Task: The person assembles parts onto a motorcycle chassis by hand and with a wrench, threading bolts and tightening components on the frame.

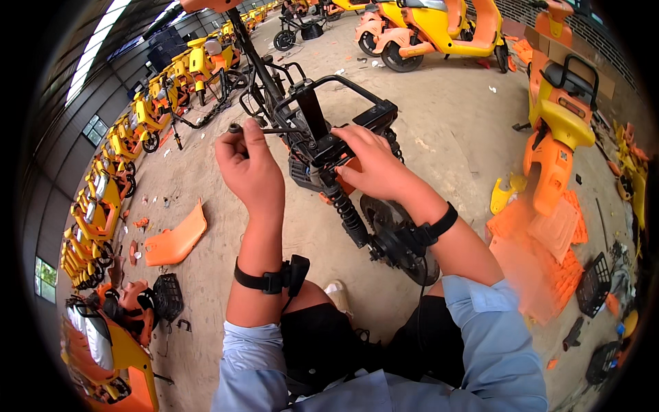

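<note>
A stripped electric scooter frame (312,113), black metal, stands in front of me with its shock absorber (347,209) and wheel (395,230) exposed. My left hand (250,165) is closed around a dark wrench (235,128) with a round, socket-like end. From that fist a thin rod runs toward the frame; its far tip is hard to make out. On the other side, my right hand (374,161) grips the frame below the black rear rack (374,113), thumb and fingers around its edge. Part of the grip is hidden.
An orange body panel (177,237) lies on the floor at left. Yellow-orange scooters line the left wall, and others (439,34) stand ahead. At right are a partly stripped scooter (563,130), orange panels (549,254) and a black basket (594,285). Another scooter (127,350) lies near left.
</note>
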Action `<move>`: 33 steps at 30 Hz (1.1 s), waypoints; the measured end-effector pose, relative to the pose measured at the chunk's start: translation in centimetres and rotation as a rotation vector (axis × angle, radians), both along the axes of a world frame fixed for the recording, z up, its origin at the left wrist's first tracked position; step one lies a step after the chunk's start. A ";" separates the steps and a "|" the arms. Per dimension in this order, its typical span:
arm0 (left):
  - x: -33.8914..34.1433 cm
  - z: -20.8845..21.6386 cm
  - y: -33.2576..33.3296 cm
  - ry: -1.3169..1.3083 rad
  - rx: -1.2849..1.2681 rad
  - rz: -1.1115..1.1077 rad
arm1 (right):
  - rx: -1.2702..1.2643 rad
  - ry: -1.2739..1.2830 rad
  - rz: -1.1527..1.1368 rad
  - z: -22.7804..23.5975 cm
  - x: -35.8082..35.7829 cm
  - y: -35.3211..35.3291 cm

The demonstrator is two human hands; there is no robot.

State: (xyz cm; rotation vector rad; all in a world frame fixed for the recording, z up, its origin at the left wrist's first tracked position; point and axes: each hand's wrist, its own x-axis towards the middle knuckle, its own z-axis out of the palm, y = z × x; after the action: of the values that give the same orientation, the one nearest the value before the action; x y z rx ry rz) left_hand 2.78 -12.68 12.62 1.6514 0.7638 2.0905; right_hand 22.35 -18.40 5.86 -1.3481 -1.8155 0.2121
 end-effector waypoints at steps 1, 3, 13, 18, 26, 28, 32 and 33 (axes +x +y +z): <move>1.3 -0.3 -1.6 -0.006 0.071 -0.028 | 0.149 -0.055 -0.096 0.4 -0.2 -0.6; 0.6 -2.5 -3.1 0.126 0.228 0.040 | -0.105 0.138 0.052 4.2 -3.3 -3.4; 1.6 -4.9 -2.5 0.531 0.343 -0.273 | -0.078 0.703 -0.010 1.4 -2.8 -2.1; -0.3 -5.9 1.3 0.509 -0.480 -0.228 | -0.183 1.046 0.150 0.7 -1.4 -0.2; -0.7 -9.2 4.0 0.335 -0.524 -0.438 | -0.279 1.262 0.268 -0.7 -3.6 2.9; -0.8 -8.9 4.3 0.302 -0.577 -0.494 | -0.280 1.262 0.259 -0.3 -3.9 3.4; -0.5 -9.8 5.5 0.225 -0.585 -0.555 | -0.295 1.279 0.280 0.1 -4.1 4.3; -0.4 -9.6 5.5 0.213 -0.593 -0.575 | -0.306 1.286 0.287 0.2 -4.0 4.2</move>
State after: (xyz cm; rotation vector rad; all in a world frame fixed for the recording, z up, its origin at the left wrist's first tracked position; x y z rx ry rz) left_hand 2.38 -7.23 3.07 1.5195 0.7586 1.1664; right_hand 18.32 -14.19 6.05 -0.7489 -0.8421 1.2270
